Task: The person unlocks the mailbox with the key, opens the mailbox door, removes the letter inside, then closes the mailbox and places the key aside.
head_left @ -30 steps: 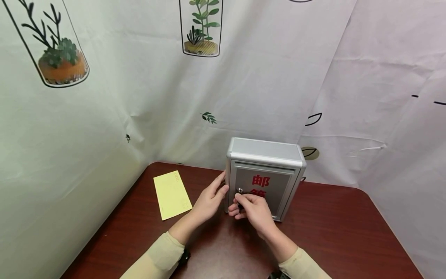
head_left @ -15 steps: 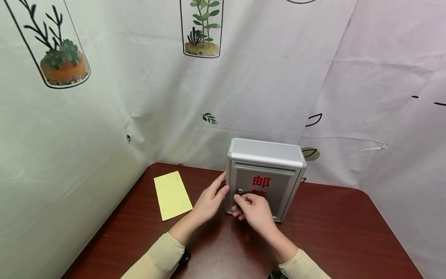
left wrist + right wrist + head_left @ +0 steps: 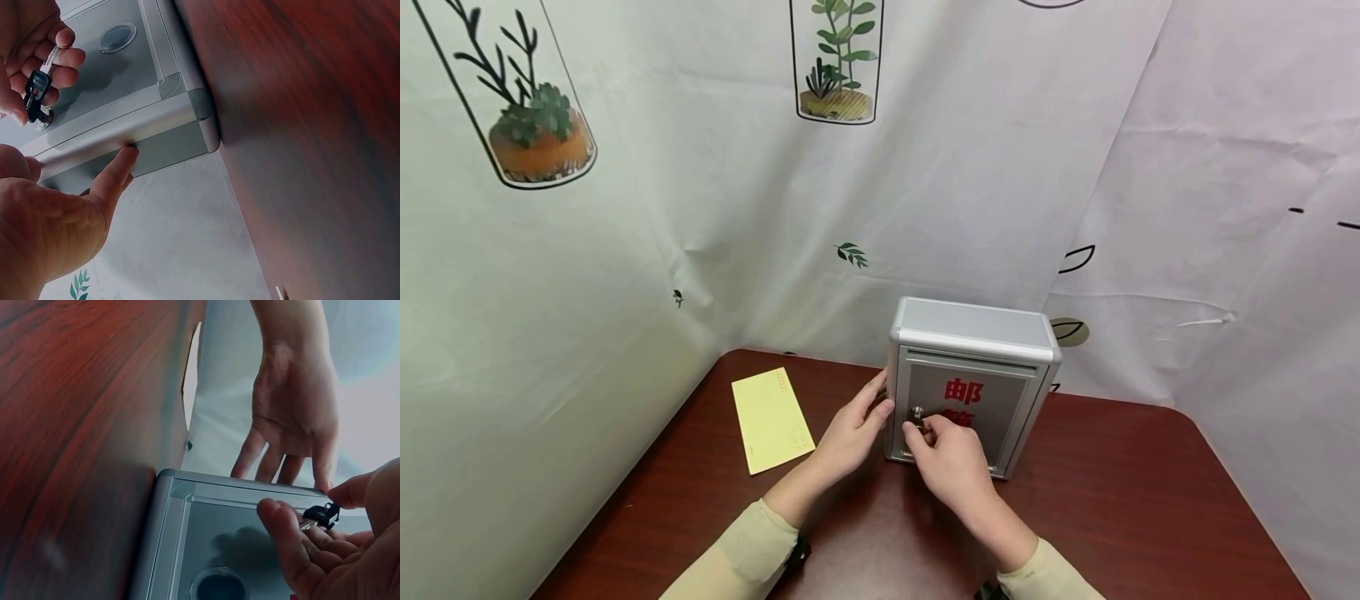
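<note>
A silver metal mailbox with red characters on its front door stands upright on the table. My left hand rests against its left side, fingers mostly straight and the thumb near the front edge. At the door's round lock, my right hand holds small keys with its thumb and curled fingers. In the left wrist view, the black-headed keys lie close to the lock, and one silver blade points over the fingers. The right wrist view shows the thumb touching a black key head. Whether a key sits inside the lock is hard to tell.
A yellow envelope lies flat on the reddish-brown table, left of the left hand. Behind the table hangs a white cloth printed with plants. A round dark disc is set in the mailbox door.
My right hand has shifted slightly at the lock; its thumb has dropped a little and its fingers have turned, so more of the lock shows. The left hand and mailbox stay put.
</note>
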